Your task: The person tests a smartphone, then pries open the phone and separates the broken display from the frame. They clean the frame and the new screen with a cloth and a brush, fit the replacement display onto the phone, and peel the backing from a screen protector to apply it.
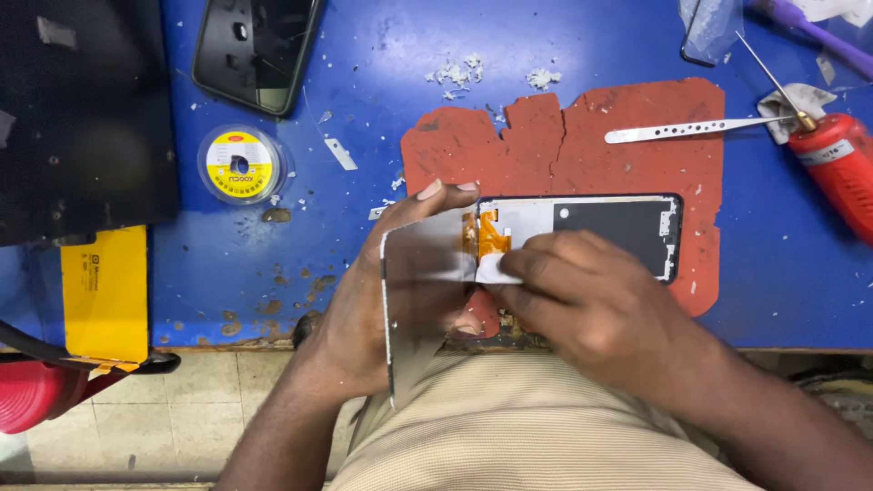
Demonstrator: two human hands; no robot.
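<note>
head view. left hand (382, 300): fingers clasped on a thin silver panel (420, 300), swung up off a phone screen (591, 232) that lies face down on the red mat (627, 109). right hand (591, 305): fingertips pinch a small white strip (496, 269) beside the orange ribbon cable (491, 235). progress, as judged: panel already lifted at one end, ribbon still joined, separation unfinished. nearby: wire spool (240, 164), metal pry strip (687, 130), red tool (837, 168), blue table (364, 91).
</note>
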